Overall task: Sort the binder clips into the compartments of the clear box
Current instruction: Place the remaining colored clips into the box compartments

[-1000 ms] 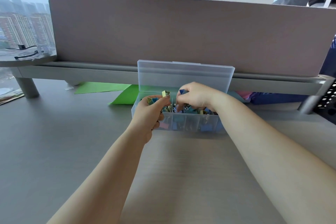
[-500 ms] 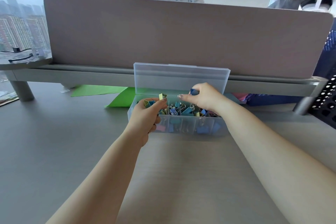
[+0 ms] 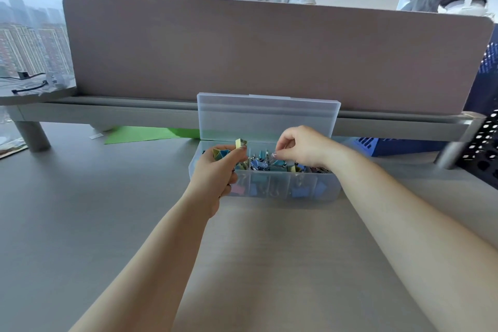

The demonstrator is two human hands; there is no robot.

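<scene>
Your left hand [image 3: 215, 178] covers the left end of the box [image 3: 280, 188], so the compartments there are hidden from you. The binder clips [image 3: 221, 153] in that palm are mostly buried under your fingers [image 3: 234, 156]. Whether your right hand [image 3: 303, 148] pinches anything cannot be told. Clips behind the frosted front wall are only coloured smears. Both forearms run off the bottom edge.

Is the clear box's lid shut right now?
No, the lid stands upright behind the open clear box.

Left grip [image 3: 215, 174] pinches yellow clip [image 3: 240, 143]; right grip [image 3: 303, 147] fingers [image 3: 284, 141] curled.
</scene>
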